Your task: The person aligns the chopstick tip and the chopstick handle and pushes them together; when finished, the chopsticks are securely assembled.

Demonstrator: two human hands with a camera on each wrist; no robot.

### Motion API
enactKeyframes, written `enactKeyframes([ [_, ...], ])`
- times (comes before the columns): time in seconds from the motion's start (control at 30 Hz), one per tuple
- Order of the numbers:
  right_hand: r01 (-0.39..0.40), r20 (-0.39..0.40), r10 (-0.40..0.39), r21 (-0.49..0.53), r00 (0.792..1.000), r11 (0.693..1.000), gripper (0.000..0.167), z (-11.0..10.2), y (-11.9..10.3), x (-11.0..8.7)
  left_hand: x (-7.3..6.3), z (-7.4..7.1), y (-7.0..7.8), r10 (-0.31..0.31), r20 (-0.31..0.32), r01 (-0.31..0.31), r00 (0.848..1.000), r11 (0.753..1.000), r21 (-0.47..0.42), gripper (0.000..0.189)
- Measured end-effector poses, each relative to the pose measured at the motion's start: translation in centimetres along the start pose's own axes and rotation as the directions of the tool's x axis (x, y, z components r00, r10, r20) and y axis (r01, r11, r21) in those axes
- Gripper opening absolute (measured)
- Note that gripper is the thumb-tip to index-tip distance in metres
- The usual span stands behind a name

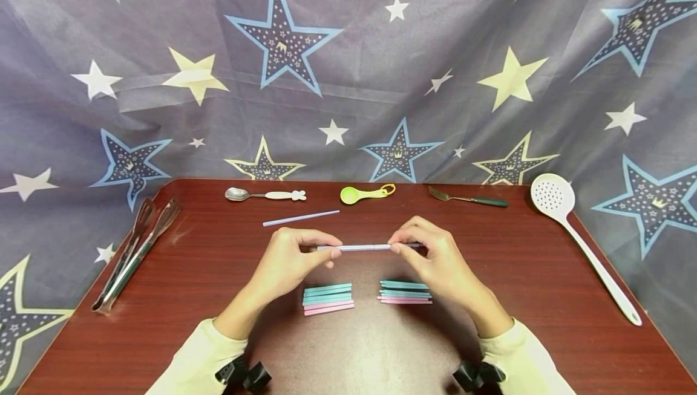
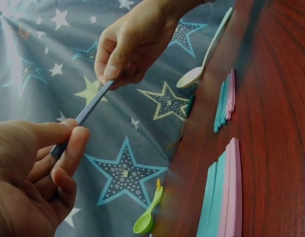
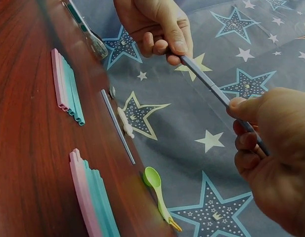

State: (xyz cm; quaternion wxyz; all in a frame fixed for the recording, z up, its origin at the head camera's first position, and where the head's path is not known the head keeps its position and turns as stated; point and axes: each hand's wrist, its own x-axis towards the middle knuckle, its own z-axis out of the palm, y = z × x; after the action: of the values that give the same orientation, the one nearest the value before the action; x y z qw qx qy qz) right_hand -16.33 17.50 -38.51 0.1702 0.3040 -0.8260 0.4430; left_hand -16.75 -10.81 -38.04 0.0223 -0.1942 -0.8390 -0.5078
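My left hand (image 1: 288, 265) and right hand (image 1: 438, 259) hold one lavender chopstick (image 1: 362, 248) level above the table, pinching it between thumb and fingers near its two ends. A thin seam crosses it near the right fingertips; the right wrist view shows the seam between the hands. Below the left hand lies a row of teal and pink chopstick pieces (image 1: 328, 296). A second row of teal and pink pieces (image 1: 405, 293) lies below the right hand. Behind the left hand, another lavender chopstick (image 1: 301, 218) rests on the table.
Along the back edge lie a spoon (image 1: 280, 195), a green measuring spoon (image 1: 367, 193) and a fork (image 1: 474, 199). Metal tongs (image 1: 133, 259) lie at the left edge, a white skimmer (image 1: 590, 253) at the right. A star-patterned cloth (image 1: 348, 68) hangs behind the table.
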Motion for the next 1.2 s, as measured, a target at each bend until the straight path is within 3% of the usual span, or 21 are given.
enactKeyframes([
  [0.4,-0.016,-0.020,0.017,0.020,1.000,1.000,0.008,0.6,0.2,-0.2,0.1,0.7,-0.3,0.031,-0.016,-0.031,0.999,0.999,-0.035,0.009],
  [0.7,0.048,-0.018,-0.047,0.066,0.999,0.997,0.012,0.7,0.6,-0.1,0.1,-0.8,-0.7,0.052,0.028,-0.052,0.998,0.999,-0.010,0.012],
  [0.9,-0.005,-0.010,0.006,0.086,1.000,0.996,0.020,0.1,2.0,-1.3,0.0,-2.0,-2.0,0.025,0.039,-0.025,0.999,1.000,-0.008,0.011],
  [1.2,-0.090,0.014,0.089,0.045,0.996,0.995,0.020,-0.9,3.7,-3.1,0.0,-4.3,-5.2,-0.006,-0.004,0.006,1.000,0.999,0.032,0.011],
])
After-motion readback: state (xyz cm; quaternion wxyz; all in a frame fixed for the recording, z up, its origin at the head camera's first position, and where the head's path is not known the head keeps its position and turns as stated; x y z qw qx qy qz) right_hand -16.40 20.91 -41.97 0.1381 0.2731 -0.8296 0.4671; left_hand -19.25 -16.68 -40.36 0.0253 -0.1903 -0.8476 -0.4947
